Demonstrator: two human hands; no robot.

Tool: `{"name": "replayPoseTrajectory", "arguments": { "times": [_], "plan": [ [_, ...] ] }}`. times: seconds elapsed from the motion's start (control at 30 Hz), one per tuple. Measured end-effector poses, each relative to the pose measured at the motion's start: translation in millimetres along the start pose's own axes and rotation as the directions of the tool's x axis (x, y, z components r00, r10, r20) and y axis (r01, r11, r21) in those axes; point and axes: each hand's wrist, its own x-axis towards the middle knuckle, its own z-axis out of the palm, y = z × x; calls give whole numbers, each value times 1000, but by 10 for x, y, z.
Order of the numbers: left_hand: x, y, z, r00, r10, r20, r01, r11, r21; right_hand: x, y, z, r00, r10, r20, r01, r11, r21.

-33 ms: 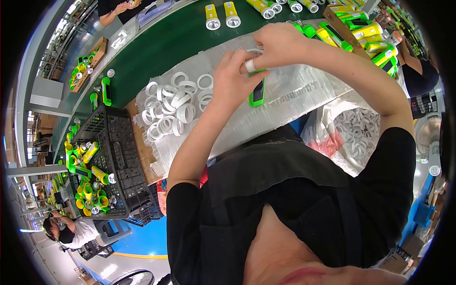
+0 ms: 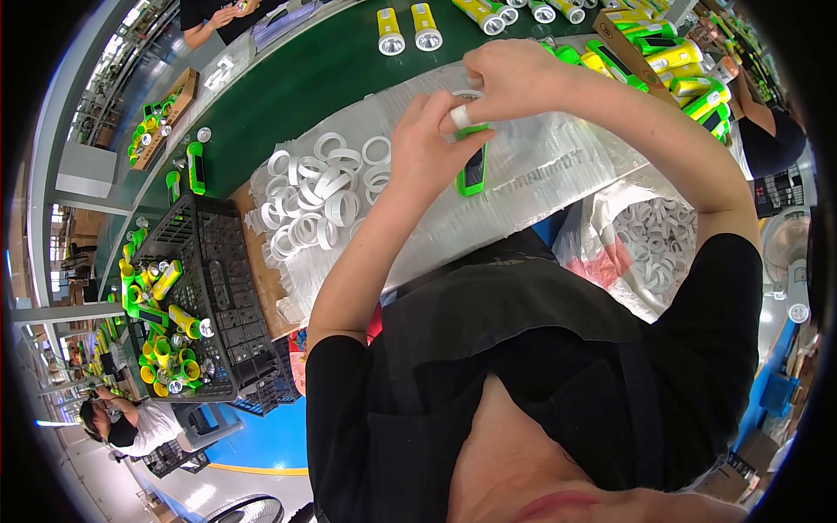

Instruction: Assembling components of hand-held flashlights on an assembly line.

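Green plastic with a dark panel is showing on the flashlight [image 2: 472, 177], which is lying under the person's hands on clear plastic sheeting [image 2: 540, 174], near the middle of the tabletop [image 2: 336, 74]. The left hand [image 2: 423, 144] is closing its grip around the flashlight's upper part, the thumb crossing over the green body. The right hand [image 2: 506, 83] is reaching across from the other side, its grip curling partway around the head end, where a white rim [image 2: 468, 93] is peeping out between the hands. Whether those fingers are pinching it one cannot tell, since the contact is hidden. White wrapping [image 2: 459, 118] is circling one digit of the right hand.

Loose white rings [image 2: 340, 207] are lying heaped just left of the left forearm. Beyond the hands, two yellow flashlights [image 2: 425, 28] are resting side by side on bare green surface. More yellow and green ones are crowding a cardboard box [image 2: 629, 50] at the right. A black crate [image 2: 231, 305] is standing at the left, and a bag [image 2: 577, 235] is holding more white rings near the right elbow.
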Motion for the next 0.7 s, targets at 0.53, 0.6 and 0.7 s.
{"name": "replayPoseTrajectory", "arguments": {
  "times": [0.53, 0.6, 0.7],
  "plan": [
    [-43, -103, -24, 968, -245, 52, 228, 777, -587, -118, -630, 1885, 829, 371, -418, 300, 337, 893],
    [24, -4, -52, 935, -318, 158, 306, 493, -815, -209, -541, 1759, 967, 134, -218, 207, 96, 974],
    [-16, 376, -340, 975, 68, 210, 173, 355, -919, -569, -457, 1331, 792, -601, -108, -84, -283, 956]
  ]
}}
